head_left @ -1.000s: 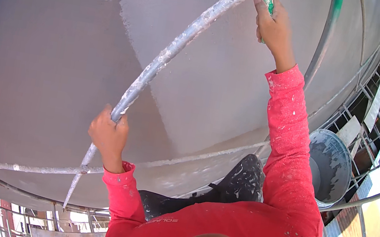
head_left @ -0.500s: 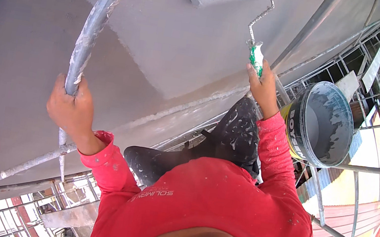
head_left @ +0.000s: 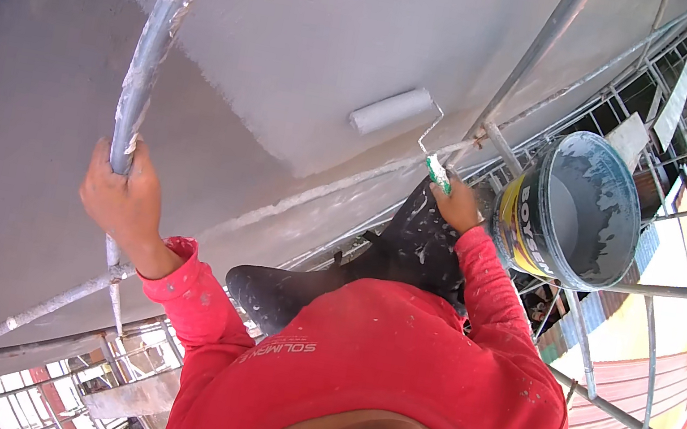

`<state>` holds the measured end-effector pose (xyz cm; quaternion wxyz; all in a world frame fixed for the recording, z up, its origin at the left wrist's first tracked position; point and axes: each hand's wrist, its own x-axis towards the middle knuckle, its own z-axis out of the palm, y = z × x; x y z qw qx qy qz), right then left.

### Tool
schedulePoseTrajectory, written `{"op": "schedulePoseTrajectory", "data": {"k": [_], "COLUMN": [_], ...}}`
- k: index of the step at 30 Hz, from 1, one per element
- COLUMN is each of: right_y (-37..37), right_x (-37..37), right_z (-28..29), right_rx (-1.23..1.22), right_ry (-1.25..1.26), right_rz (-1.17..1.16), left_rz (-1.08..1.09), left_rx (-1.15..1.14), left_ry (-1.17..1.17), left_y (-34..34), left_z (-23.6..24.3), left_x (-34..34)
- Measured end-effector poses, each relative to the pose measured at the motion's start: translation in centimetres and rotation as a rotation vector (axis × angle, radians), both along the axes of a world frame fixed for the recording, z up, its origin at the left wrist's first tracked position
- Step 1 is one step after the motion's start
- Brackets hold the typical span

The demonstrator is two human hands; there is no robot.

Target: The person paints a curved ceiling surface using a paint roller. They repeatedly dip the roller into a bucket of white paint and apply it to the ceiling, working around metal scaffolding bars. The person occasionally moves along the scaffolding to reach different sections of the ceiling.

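A paint-crusted metal scaffold pole (head_left: pixel 153 46) rises in front of the wall, and my left hand (head_left: pixel 122 188) is wrapped around it. In my right hand (head_left: pixel 458 205) is the green and white handle of a paint roller (head_left: pixel 392 112). Its grey-coated sleeve lies against the painted part of the wall (head_left: pixel 295 70), just above a ledge. Fresh lighter grey covers the upper right of the wall; a darker, browner patch (head_left: pixel 181 151) shows at the left and below. Close to the right of my right hand stands a bucket (head_left: pixel 591 211) with grey paint inside and smeared walls.
Slanting scaffold tubes (head_left: pixel 528 64) run beside the wall at the right. Another tube (head_left: pixel 41 311) crosses at lower left. A rail (head_left: pixel 676 289) passes by the bucket. Far below, a reddish roof (head_left: pixel 643 378) and more framework show. My paint-spotted dark trousers (head_left: pixel 411 244) are under my arms.
My right hand has drawn the roller down the wall toward me, to just above the ledge. My left hand keeps its hold on the pole. The view has shifted slightly.
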<state>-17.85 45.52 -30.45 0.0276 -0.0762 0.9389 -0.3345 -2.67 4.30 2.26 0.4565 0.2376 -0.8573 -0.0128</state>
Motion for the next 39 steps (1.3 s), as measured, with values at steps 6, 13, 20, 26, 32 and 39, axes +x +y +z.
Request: {"op": "schedulePoseTrajectory", "data": {"k": [6,13,20,26,32,39], "right_y": [0.2,8.3,14.3,22.4,25.9,26.6], "right_x": [7.6,16.3,16.8,9.9,3.5,1.8], "right_z": [10.6,28.8,33.0,28.8,24.5,19.2], "right_rx": [-0.407,-0.733,-0.828,-1.207,-1.273,-1.242], "right_ry": [0.137,-0.214,-0.387,-0.705,-0.852,-0.882], "right_rz": [-0.071,-0.279,-0.756,-0.773,-0.810,-0.818], "left_rz": [-0.017,0.013,0.001,0.064,0.067,0.056], "left_rx": [0.089,0.095,0.090,0.023,0.068,0.038], "left_ry": [-0.021,-0.028,0.008,-0.066,-0.008,-0.005], "left_y": [0.3,-0.8,-1.4,-1.4,-1.3,-1.7], "left_z": [0.6,-0.6,-1.2,-0.7,-0.8,-0.9], "left_x": [0.4,0.7,0.6,0.4,0.3,0.4]}}
